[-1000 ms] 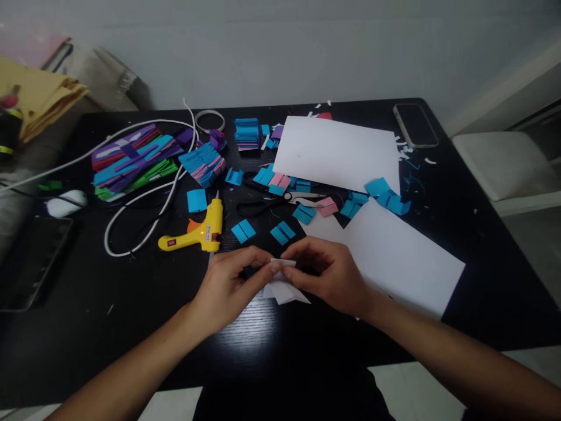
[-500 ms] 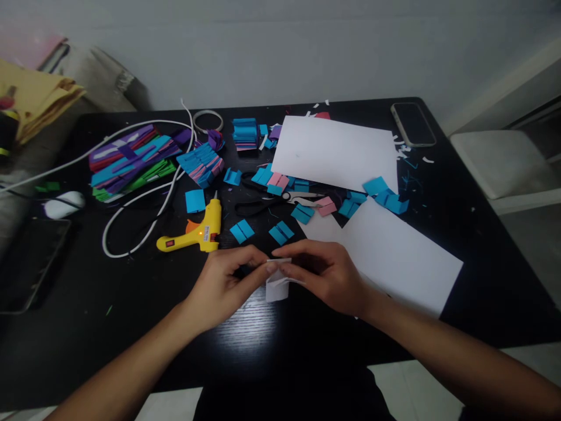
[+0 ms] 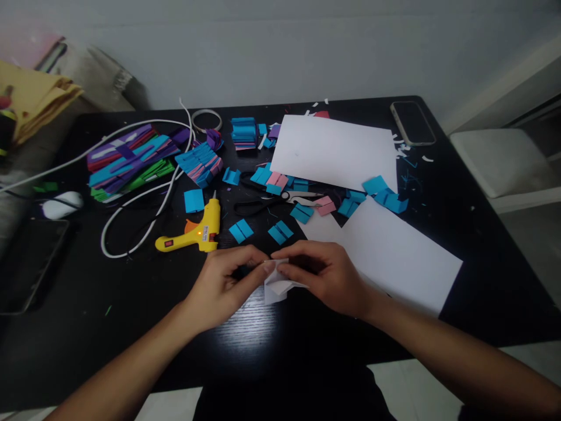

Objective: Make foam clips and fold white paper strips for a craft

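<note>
Between my two hands is a small folded piece of white paper (image 3: 275,292), held above the front part of the black table. My left hand (image 3: 225,283) pinches its left upper edge between thumb and fingers. From the other side my right hand (image 3: 331,275) grips it the same way, fingertips almost meeting the left ones. A flap of the paper sticks out toward the right under my right thumb. Just beyond the hands lie folded blue paper pieces (image 3: 280,232). A yellow glue gun (image 3: 204,231) with a lit orange light lies behind my left hand.
Scissors (image 3: 284,199) lie among blue and pink folded pieces. White sheets (image 3: 394,251) spread at the right, another (image 3: 337,152) behind. Coloured paper strips (image 3: 131,161), a white cable (image 3: 105,234) and a mouse (image 3: 62,205) are left. A phone (image 3: 412,123) rests at the back right.
The white paper's flap has opened out a little more to the right between my fingers. Both hands keep nearly the same place and grip.
</note>
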`<state>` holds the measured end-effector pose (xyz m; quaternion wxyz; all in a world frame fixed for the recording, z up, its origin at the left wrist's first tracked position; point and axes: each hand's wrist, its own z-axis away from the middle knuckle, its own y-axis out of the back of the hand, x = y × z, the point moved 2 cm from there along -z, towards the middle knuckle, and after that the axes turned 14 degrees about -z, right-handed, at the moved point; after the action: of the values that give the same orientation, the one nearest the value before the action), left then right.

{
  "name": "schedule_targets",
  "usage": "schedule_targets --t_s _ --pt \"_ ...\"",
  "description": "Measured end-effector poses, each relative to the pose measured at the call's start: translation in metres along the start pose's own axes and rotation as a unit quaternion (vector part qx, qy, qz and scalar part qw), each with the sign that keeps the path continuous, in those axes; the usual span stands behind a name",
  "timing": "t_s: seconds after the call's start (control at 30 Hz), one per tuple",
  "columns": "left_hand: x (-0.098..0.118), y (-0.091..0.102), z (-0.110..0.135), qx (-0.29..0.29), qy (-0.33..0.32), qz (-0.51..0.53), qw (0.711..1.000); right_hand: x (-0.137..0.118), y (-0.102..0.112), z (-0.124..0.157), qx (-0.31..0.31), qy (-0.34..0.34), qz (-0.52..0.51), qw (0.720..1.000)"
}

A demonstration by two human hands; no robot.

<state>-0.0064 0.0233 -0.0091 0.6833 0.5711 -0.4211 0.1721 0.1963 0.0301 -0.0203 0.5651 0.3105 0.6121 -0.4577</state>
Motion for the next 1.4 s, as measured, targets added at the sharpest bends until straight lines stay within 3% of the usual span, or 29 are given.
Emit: schedule_targets --t_s 0.23,0.5,0.87,1.13,1.4 --pt "0.003 -0.002 -0.003 -0.001 -0.007 0.005 1.000 0.004 0.002 -0.001 0.010 -0.040 -0.035 0.999" --pt "0.000 -0.002 -0.002 -0.069 -0.018 0.012 0.997 0.006 0.001 -0.001 -0.025 -0.081 -0.035 0.996" --pt "-0.009 -0.001 -0.001 -0.067 0.020 0.030 0.997 0.003 0.007 -0.007 -0.039 -0.094 -0.048 0.994" --pt "-0.005 0.002 -0.002 -0.089 0.009 0.035 0.995 0.005 0.006 -0.004 -0.052 -0.117 -0.006 0.992" --pt "-0.009 0.007 -0.005 -0.095 0.016 0.045 0.994 0.009 0.010 -0.006 -0.037 -0.121 -0.029 0.992"
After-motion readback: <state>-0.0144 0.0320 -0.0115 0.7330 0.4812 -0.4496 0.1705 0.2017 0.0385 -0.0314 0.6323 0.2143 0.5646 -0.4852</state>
